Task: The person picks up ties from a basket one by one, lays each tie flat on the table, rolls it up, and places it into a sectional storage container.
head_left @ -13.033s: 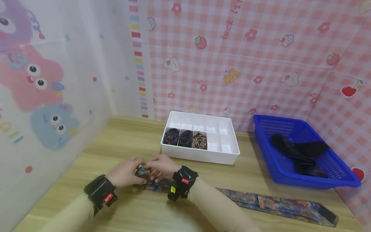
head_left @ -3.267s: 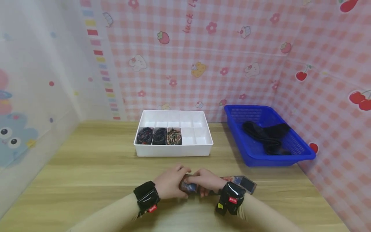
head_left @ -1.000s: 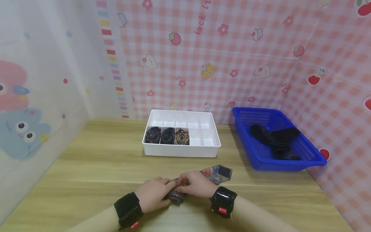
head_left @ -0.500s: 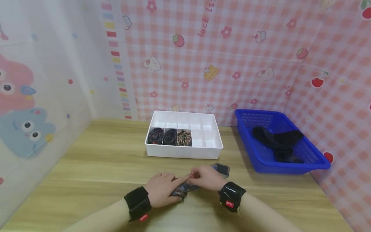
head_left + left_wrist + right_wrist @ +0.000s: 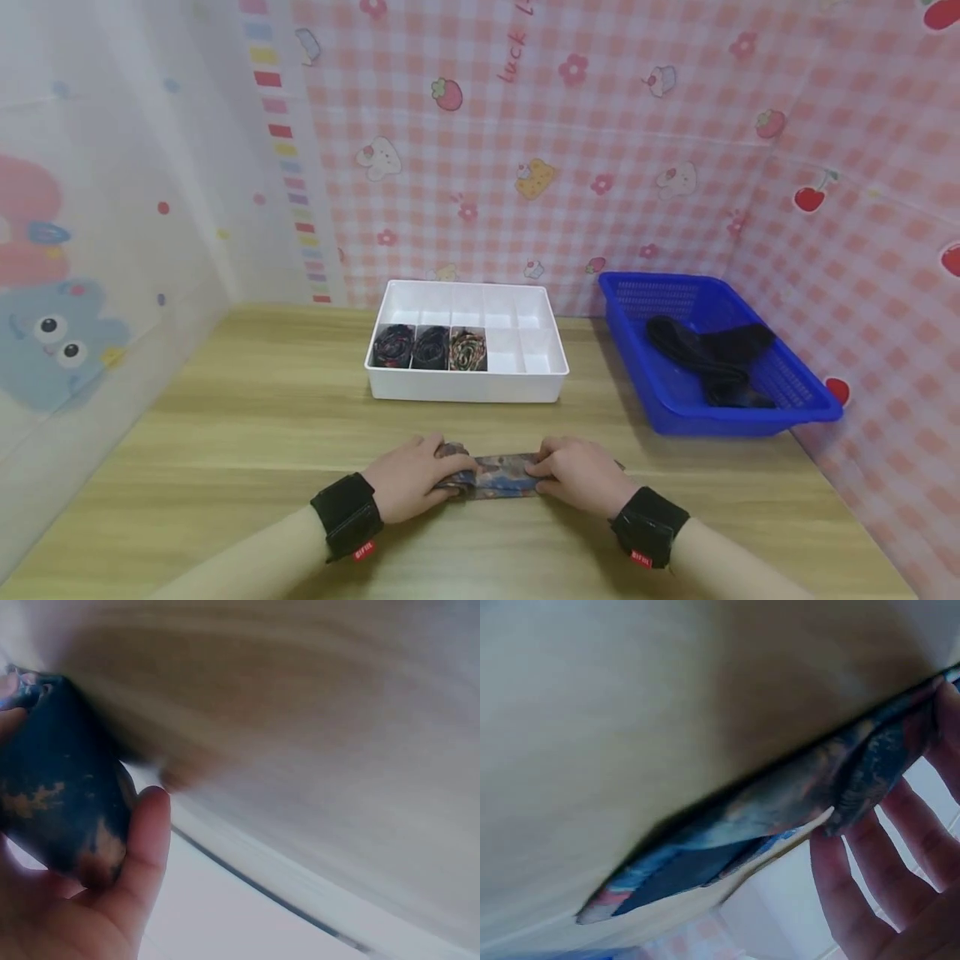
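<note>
A floral blue-and-brown necktie (image 5: 506,477) lies across the table in front of me, its left part wound into a roll. My left hand (image 5: 408,479) grips that roll, thumb on the near side and fingers over the far side. In the left wrist view the rolled tie (image 5: 64,780) sits between thumb and fingers. My right hand (image 5: 585,475) pinches the flat stretch to the right of the roll. Its palm hides most of the tail in the head view. The right wrist view shows the pointed tail (image 5: 757,806) with a dark patch, extending past the fingers.
A white divided box (image 5: 468,386) stands behind the hands. Three rolled ties, two dark ones and a patterned tie (image 5: 468,350), fill front-row compartments at its left. To the right, a blue basket (image 5: 637,367) holds black ties (image 5: 708,350). Patterned curtains enclose the back and sides.
The long flat tie has become much shorter as its left part was rolled up. In the last half second my right hand has slid right along it, and the tie lies straighter across.
</note>
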`<control>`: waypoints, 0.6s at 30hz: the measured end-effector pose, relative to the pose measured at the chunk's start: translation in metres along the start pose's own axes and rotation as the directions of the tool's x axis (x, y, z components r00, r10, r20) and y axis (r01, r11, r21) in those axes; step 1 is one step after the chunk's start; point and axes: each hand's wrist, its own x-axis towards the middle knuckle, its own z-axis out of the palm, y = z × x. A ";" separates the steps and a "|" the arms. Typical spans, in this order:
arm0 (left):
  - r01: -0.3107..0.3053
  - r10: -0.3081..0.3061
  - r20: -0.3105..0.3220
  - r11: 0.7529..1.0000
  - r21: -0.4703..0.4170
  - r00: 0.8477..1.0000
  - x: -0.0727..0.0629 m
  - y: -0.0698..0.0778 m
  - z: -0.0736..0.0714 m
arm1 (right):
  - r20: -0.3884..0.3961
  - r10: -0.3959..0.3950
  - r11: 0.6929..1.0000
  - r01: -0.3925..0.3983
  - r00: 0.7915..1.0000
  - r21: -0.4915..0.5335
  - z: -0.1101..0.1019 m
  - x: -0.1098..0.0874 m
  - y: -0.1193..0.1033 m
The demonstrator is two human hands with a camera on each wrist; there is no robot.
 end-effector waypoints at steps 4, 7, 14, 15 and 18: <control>-0.011 0.011 -0.006 0.999 0.048 1.000 -0.001 0.000 0.003 | 0.004 0.028 0.999 -0.028 1.000 0.033 -0.002 0.003 -0.008; -0.021 0.024 -0.018 0.992 0.121 1.000 -0.002 0.000 0.005 | 0.039 0.094 0.957 -0.101 0.995 0.271 -0.003 0.017 -0.022; -0.054 0.057 -0.011 0.978 0.203 0.998 0.013 0.005 -0.006 | 0.139 0.187 0.696 -0.231 0.973 0.680 -0.001 0.047 -0.055; -0.056 0.059 -0.008 0.980 0.193 0.998 0.015 0.006 -0.009 | 0.141 0.200 0.693 -0.242 0.970 0.679 -0.001 0.048 -0.057; -0.062 0.065 -0.015 0.986 0.157 0.998 0.022 0.008 -0.016 | 0.165 0.239 0.685 -0.287 0.957 0.670 0.000 0.052 -0.061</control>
